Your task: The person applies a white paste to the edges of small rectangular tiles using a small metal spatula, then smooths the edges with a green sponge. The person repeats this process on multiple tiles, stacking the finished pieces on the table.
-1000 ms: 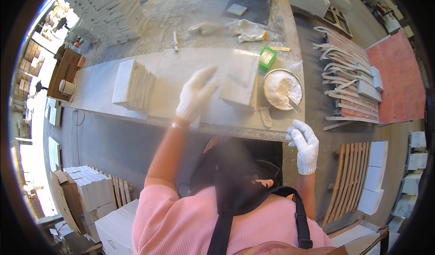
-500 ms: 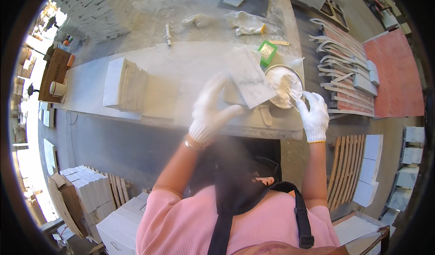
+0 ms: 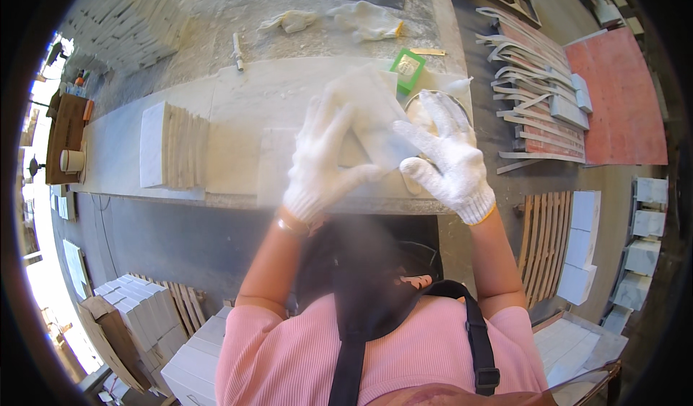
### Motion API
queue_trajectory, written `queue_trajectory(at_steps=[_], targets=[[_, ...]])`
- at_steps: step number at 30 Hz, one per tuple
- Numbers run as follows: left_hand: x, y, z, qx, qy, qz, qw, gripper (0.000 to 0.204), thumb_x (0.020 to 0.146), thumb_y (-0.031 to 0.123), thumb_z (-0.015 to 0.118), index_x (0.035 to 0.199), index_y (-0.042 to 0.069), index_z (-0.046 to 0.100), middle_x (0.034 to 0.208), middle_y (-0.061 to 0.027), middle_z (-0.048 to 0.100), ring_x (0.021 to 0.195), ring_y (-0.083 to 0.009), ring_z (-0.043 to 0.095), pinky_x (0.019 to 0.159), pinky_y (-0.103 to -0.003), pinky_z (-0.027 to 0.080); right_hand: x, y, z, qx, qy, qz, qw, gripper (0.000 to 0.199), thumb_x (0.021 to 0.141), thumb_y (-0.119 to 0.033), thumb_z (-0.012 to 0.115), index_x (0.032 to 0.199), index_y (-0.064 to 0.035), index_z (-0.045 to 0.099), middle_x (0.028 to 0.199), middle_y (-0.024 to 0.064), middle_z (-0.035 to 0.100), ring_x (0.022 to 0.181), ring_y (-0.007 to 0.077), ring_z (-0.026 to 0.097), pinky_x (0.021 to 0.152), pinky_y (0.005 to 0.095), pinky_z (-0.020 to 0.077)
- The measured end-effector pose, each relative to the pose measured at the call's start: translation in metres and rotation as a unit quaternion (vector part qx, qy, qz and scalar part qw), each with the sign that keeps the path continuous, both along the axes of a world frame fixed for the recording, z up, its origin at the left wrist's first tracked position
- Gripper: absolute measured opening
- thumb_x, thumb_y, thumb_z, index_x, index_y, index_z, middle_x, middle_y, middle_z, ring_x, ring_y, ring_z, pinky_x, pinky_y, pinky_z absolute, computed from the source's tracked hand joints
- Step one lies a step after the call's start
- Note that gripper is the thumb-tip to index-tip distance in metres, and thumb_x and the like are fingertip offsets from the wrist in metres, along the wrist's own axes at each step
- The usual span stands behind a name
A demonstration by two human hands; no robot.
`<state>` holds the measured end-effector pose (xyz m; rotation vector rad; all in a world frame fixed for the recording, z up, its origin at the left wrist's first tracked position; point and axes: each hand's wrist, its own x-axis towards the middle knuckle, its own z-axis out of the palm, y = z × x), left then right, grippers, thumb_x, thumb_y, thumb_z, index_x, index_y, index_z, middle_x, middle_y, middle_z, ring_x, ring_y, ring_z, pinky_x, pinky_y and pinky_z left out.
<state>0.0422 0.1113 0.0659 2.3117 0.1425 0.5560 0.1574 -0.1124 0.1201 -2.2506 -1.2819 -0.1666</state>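
Against 0.5 s ago: right hand (image 3: 455, 164) has shifted from the right side of the bowl (image 3: 409, 104) to above it, hiding most of it. Pale tile (image 3: 368, 110), motion-blurred, now lies between the 2 hands, above the desk (image 3: 238, 117); previously its corner reached over the bowl's edge. Left hand (image 3: 317, 157) at the tile's left side, thumb stretched apart; right index fingertip at its right edge. Fingers of both extended; grip or mere contact, cannot tell. Markings on brown carton (image 3: 67, 132), far left: too small to read.
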Motion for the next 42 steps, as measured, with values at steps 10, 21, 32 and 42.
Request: queue_trajectory(at_steps=[10,21,32,42], targets=[[0.001,0.002,-0.007,-0.015,-0.001,-0.007,1.0,0.105,0.058,0.041,0.099,0.149,0.011,0.056,0.166,-0.0269,0.037,0.153,-0.05,0.035,0.121,-0.058,0.036,-0.028,0.005,0.013,-0.098,-0.027,0.04,0.994,0.056,0.091,-0.058,0.073,0.134,-0.0239,0.076,0.161,0.0162,0.05,0.152,0.0443,0.039,0.126,0.0591,0.0204],[-0.002,0.004,-0.004,-0.051,0.059,-0.009,0.997,0.112,0.059,0.052,0.097,0.154,0.012,0.052,0.17,-0.0276,0.028,0.15,-0.0473,0.041,0.117,-0.053,0.043,-0.025,0.009,0.016,-0.066,-0.022,0.04,0.997,0.047,0.087,-0.048,0.079,0.127,-0.0223,0.079,0.157,0.0168,0.054,0.147,0.0426,0.045,0.123,0.0565,0.0283],[0.011,0.013,-0.011,-0.013,-0.021,-0.067,0.997,0.127,0.053,0.068,0.093,0.155,0.005,0.048,0.166,-0.0355,0.03,0.153,-0.0534,0.032,0.122,-0.06,0.034,-0.026,-0.062,-0.008,0.066,-0.01,-0.207,0.976,0.026,0.09,-0.004,0.078,0.116,-0.0073,0.079,0.121,0.0133,0.074,0.11,0.0294,0.07,0.098,0.0368,0.0551],[0.01,0.014,-0.006,-0.078,0.035,-0.085,0.993,0.119,0.059,0.046,0.098,0.157,0.002,0.045,0.169,-0.0316,0.028,0.151,-0.0461,0.041,0.12,-0.05,0.041,-0.044,-0.052,-0.036,-0.008,0.084,-0.176,0.981,0.023,0.087,-0.012,0.08,0.11,-0.011,0.079,0.102,0.0106,0.077,0.091,0.0304,0.074,0.081,0.0361,0.0584]])
